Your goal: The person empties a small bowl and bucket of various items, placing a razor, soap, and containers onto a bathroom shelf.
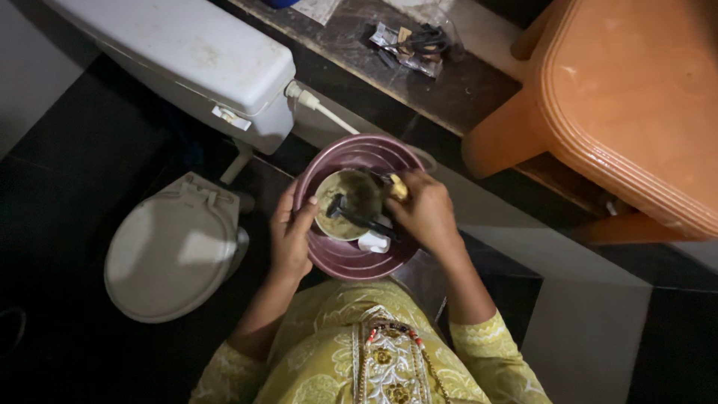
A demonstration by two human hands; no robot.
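A: Shadows hide a lot here. What can you not see well?

B: The black floor (67, 187) is very dark. The small heap of dark bits in clear wrap (415, 43) on the stone ledge (359, 45) is too blurry to tell. The orange plastic stool (628, 105) is cut off at the right edge.

A: Where is the brush?

B: The dark brush with a thin handle (357, 218) is in the small round cup of yellow-green paste (345, 202). That cup sits inside the round purple plastic bowl (359, 209). The bowl is held up above the floor, near the white toilet with its lid shut (172, 247).

A: Which way does the brush point?

B: It lies long from upper left to lower right. Its head is in the paste. Its handle end goes under the right hand (422, 213).

A: And the fingers?

B: The right fingers are clenched on the brush handle. The left hand (290, 232) holds the bowl's left rim, thumb on the edge. A small white thing (374, 241) lies in the bowl too.
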